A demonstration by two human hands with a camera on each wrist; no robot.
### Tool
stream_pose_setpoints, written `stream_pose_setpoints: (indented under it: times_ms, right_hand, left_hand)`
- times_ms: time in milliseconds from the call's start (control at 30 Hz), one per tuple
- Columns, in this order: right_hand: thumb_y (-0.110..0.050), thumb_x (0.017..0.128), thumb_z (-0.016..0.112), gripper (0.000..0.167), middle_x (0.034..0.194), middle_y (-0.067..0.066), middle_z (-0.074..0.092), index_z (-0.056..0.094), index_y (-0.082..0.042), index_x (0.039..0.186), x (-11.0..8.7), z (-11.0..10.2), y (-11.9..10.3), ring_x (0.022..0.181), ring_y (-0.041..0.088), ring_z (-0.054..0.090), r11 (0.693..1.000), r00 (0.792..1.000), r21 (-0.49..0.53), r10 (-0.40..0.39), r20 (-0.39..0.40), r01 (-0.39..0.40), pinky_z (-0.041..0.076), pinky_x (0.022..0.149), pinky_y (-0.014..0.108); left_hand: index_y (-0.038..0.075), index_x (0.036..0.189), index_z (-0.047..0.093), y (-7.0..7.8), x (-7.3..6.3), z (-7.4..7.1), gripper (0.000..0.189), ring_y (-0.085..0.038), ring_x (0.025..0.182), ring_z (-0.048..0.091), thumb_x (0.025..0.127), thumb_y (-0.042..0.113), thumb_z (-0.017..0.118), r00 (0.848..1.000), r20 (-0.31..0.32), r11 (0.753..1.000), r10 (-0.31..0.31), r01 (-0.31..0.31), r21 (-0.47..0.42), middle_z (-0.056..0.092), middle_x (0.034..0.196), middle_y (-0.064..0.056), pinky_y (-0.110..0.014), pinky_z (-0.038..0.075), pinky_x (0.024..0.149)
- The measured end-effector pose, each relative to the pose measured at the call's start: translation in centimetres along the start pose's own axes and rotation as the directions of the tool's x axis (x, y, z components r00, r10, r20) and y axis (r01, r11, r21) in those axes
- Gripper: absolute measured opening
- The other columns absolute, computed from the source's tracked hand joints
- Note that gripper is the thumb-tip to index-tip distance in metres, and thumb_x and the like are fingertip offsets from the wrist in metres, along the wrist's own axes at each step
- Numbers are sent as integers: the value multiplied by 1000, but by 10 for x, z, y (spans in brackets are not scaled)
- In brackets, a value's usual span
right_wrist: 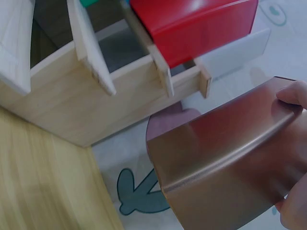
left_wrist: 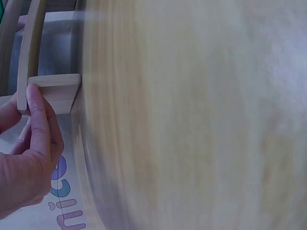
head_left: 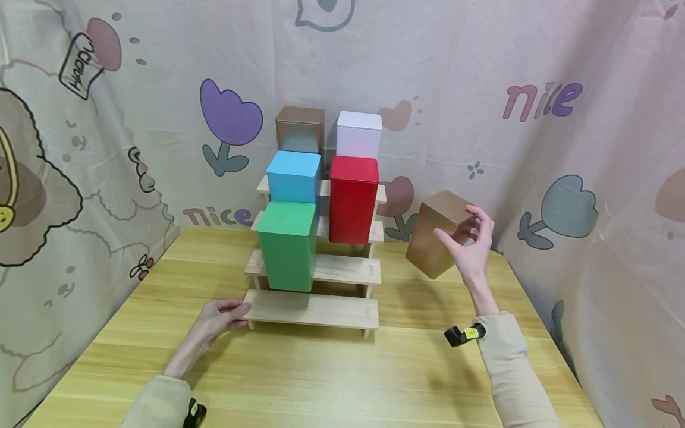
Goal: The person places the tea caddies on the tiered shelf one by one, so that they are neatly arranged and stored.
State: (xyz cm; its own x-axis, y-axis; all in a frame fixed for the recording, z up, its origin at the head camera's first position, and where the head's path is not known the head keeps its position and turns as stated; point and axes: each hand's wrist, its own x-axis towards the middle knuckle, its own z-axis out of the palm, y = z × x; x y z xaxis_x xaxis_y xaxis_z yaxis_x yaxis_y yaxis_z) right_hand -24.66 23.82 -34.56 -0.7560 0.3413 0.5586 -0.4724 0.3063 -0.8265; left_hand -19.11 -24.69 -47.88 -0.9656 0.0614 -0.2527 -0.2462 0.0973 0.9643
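Observation:
My right hand (head_left: 473, 249) grips a brown box (head_left: 436, 238) near its top, between thumb and fingers, and holds it tilted above the table to the right of a stepped wooden rack (head_left: 321, 309). In the right wrist view the brown box (right_wrist: 225, 158) fills the lower right, with a thumb and fingertips at its far end. At the left end of the lowest step, my left hand (head_left: 216, 321) pinches the board's edge. The left wrist view shows the left hand (left_wrist: 33, 148) with its fingertips on that board (left_wrist: 29, 57), beside the rack's support.
On the rack stand a green box (head_left: 287, 246), a blue box (head_left: 294, 178), a red box (head_left: 353, 199), a second brown box (head_left: 299, 128) and a white box (head_left: 358, 134). The wooden table (head_left: 321, 380) meets a printed cloth backdrop (head_left: 455, 71) behind and at both sides.

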Motion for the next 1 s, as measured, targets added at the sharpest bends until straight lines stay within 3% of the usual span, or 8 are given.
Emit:
stream_pose_setpoints:
  times_ms: [200, 367, 500, 733, 1000]
  right_hand:
    - [3, 73, 84, 78, 120, -14, 46, 48, -10, 140, 7, 0, 15, 102, 9, 51, 998, 999, 56, 31, 25, -33, 45, 90, 23]
    - [5, 72, 84, 78, 116, -8, 53, 50, -18, 139, 4, 4, 9, 100, 11, 53, 993, 996, 109, 38, 75, -46, 44, 83, 22]
    - [9, 73, 81, 77, 116, -5, 55, 50, -16, 138, 0, 7, 2, 101, 14, 51, 985, 990, 166, 17, 138, -40, 44, 82, 24]
    - [16, 73, 76, 75, 127, -4, 52, 49, -12, 137, -5, 15, -5, 113, 16, 48, 966, 971, 258, -39, 236, -24, 44, 92, 25]
    - [20, 72, 72, 75, 129, -2, 54, 48, -11, 136, -13, 24, -16, 113, 17, 50, 942, 942, 333, -79, 327, -37, 46, 92, 26]
  left_hand:
    - [-25, 135, 42, 0, 0, 0, 51, -5, 81, 69, 100, 6, 62, 1000, 0, 1000, 7, -7, -7, 70, 98, 2, -18, 65, 79]
    - [-25, 136, 42, 0, 0, 0, 52, -5, 80, 70, 99, 6, 62, 1000, -2, 1000, 4, -4, -10, 69, 97, 2, -18, 65, 78]
    - [-25, 136, 41, 0, -1, 0, 52, -5, 79, 70, 100, 6, 61, 1000, 5, 1000, 4, -4, -3, 69, 99, 1, -18, 65, 78]
    - [-23, 137, 41, 1, 0, 0, 51, -5, 79, 70, 100, 6, 60, 1000, -5, 1000, -8, 8, 1, 68, 99, 1, -17, 65, 78]
    - [-23, 138, 40, -1, 0, 0, 53, -6, 80, 70, 100, 7, 61, 1000, -7, 1000, -10, 10, -4, 69, 97, 2, -18, 65, 79]
